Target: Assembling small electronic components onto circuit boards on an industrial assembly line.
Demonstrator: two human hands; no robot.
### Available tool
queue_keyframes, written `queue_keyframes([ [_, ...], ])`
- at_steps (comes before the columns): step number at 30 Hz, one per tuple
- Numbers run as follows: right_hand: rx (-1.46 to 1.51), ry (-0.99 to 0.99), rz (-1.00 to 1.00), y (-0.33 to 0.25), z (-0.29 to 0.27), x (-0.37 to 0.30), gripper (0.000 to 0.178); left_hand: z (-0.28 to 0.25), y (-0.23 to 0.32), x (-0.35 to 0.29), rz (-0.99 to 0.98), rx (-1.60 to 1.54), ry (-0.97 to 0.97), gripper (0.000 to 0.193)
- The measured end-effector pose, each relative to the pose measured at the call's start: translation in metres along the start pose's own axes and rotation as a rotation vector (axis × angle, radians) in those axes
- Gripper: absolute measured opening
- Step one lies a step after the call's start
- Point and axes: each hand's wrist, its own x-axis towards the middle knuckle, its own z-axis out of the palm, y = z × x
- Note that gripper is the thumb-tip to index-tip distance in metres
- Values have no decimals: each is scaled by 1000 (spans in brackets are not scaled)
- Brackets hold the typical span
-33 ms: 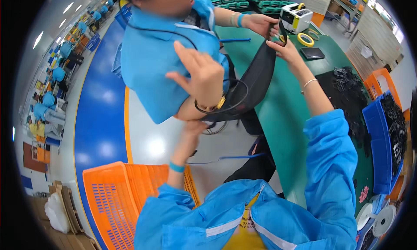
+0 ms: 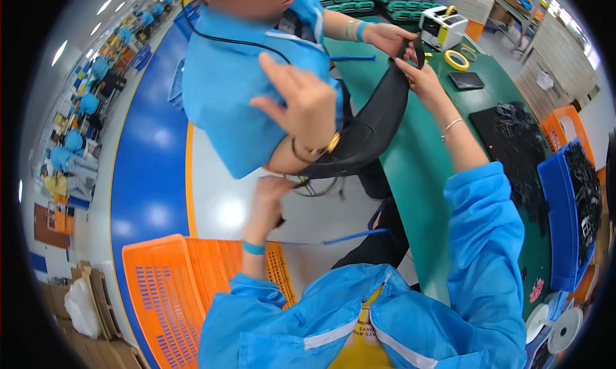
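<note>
A long black mesh fabric piece with a strap at its upper end hangs in a curve between me and a co-worker. My right hand pinches its upper end over the green table, beside the co-worker's hand, which grips the strap there. Below the co-worker's forearm, my left hand is closed at the lower left end of the piece; its fingertips are partly blurred. The co-worker's other hand is raised in front of the fabric, smeared by motion, with fingers spread.
The green table carries yellow tape rolls, a white tape dispenser, a flat black box and dark parts. A blue bin flanks it. Orange baskets stand at lower left.
My left hand has shifted slightly left. The co-worker's raised hand has moved a little to the right, and the dark loop near its wrist shows less. My right hand keeps its hold.
</note>
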Motion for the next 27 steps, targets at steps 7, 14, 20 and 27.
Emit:
queue_keyframes([
  [7,216,84,266,60,130,-131,19,-62,-155,-70,-358,446,76,26],
  [14,979,138,560,122,222,-205,12,-140,-272,27,-241,880,174,27],
  [20,1029,-37,129,117,190,-154,12,-121,-256,173,50,757,331,14],
  [27,479,369,227,130,166,-72,33,-77,-228,297,260,631,315,14],
])
